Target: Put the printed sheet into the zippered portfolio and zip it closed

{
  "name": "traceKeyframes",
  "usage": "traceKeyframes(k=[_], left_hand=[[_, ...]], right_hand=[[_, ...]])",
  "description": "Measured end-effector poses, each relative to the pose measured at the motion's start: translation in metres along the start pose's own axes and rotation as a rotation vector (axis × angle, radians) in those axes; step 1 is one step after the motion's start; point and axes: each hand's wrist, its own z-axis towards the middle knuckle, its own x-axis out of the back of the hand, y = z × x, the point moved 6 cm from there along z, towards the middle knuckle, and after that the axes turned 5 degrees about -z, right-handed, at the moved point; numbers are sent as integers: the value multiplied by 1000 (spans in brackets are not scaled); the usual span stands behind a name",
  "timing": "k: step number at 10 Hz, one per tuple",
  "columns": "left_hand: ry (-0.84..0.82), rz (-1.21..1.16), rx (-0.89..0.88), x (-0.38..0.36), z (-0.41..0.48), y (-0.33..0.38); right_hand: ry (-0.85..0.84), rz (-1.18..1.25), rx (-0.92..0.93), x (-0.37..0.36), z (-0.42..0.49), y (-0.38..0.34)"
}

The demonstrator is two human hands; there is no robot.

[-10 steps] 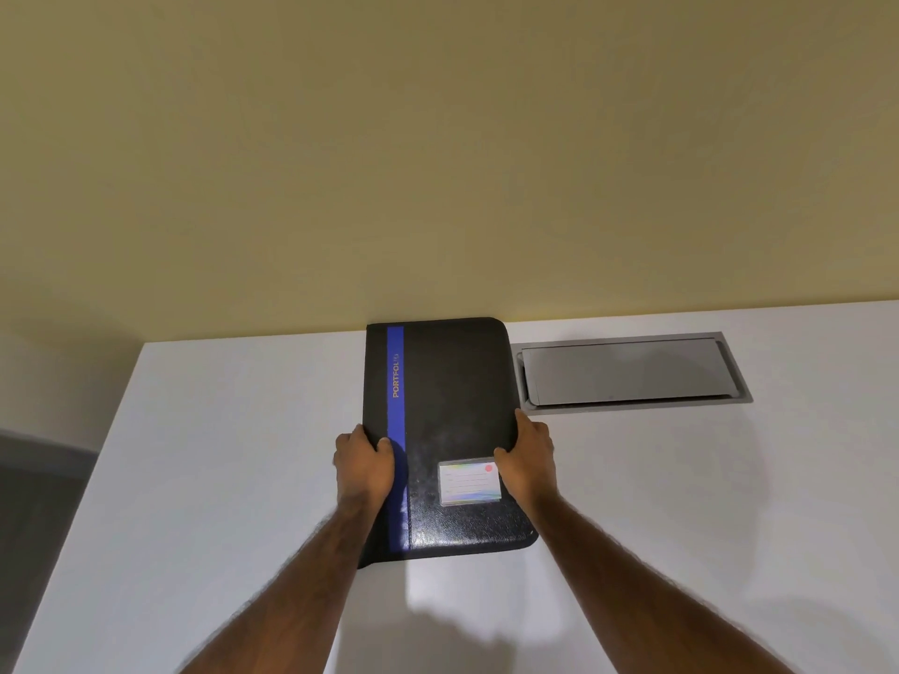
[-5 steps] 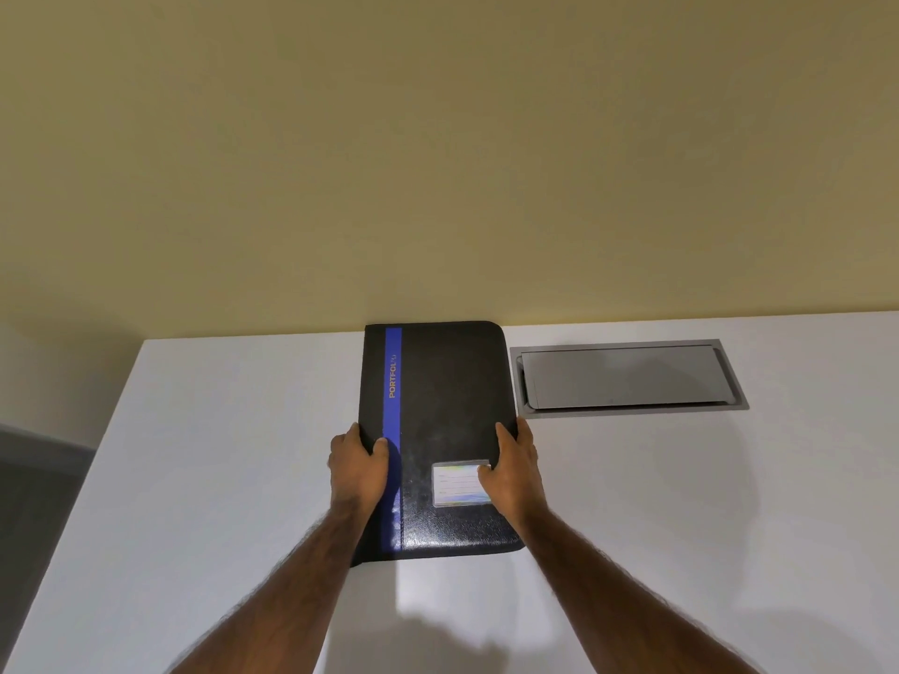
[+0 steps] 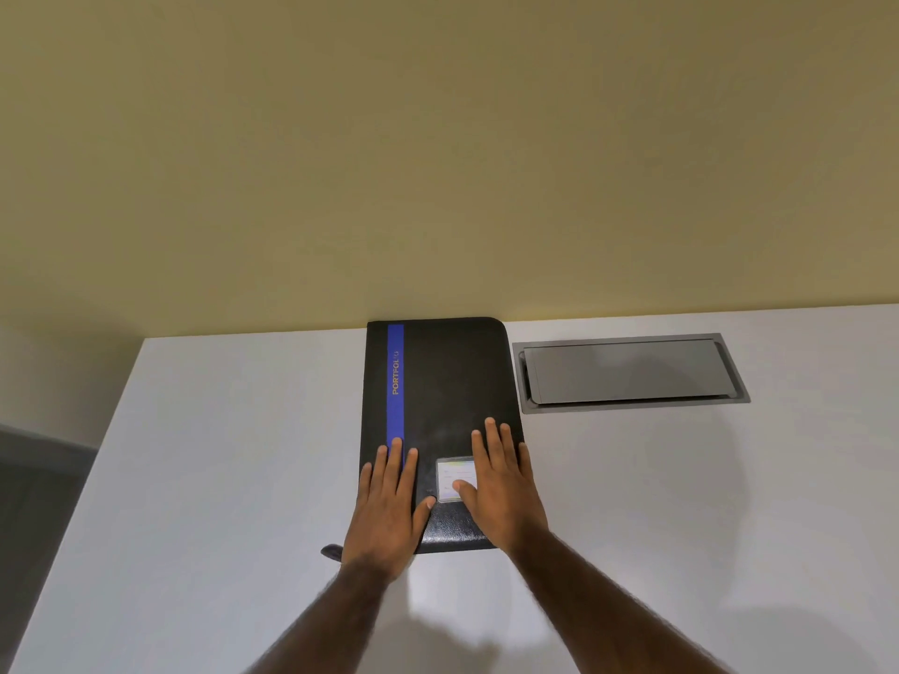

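Head view: closed black textured portfolio with a vertical blue stripe and gold lettering (image 3: 445, 411), flat on the white tabletop (image 3: 219, 454), far edge at the tabletop's far edge against the yellow wall (image 3: 438, 163), near edge well back from the near edge

Left hand (image 3: 389, 508) laid flat on the near-left part of the cover, fingers straight and spread over the blue stripe, gripping nothing; right hand (image 3: 501, 488) likewise flat and open on the near-right part, thumb over the small clear-windowed label card (image 3: 455, 479), clamped on nothing

Small dark zipper tab or strap (image 3: 332, 551) poking out on the tabletop just beside the portfolio's near-left corner, by the left wrist; zipper track itself too dark to read, so impossible to tell whether zipped or unzipped

Printed sheet nowhere in sight: perhaps already inside, perhaps outside the view, no way to say

Grey rectangular metal cable hatch (image 3: 627, 372) set flush into the tabletop just to the right of the portfolio, lid down

Judged step: pressing the cover flat, either to settle it after closing or to steady it before working the zipper

To do that well:
- keep one palm down as an anchor, pressure even, so the cover neither slides toward the wall nor bulges at the edges
- free the other hand for the pull at the near-left corner, pinching it firmly
- draw along the track slowly, easing round each rounded corner
- watch for any sheet edge caught in the teeth
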Motion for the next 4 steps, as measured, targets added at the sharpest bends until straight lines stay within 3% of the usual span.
traceKeyframes(k=[2, 4], left_hand=[[-76, 58, 13, -7, -3, -4], [-61, -59, 38, 11, 5, 1]], right_hand=[[-41, 11, -21, -5, 1, -2], [10, 17, -33, 9, 0, -6]])
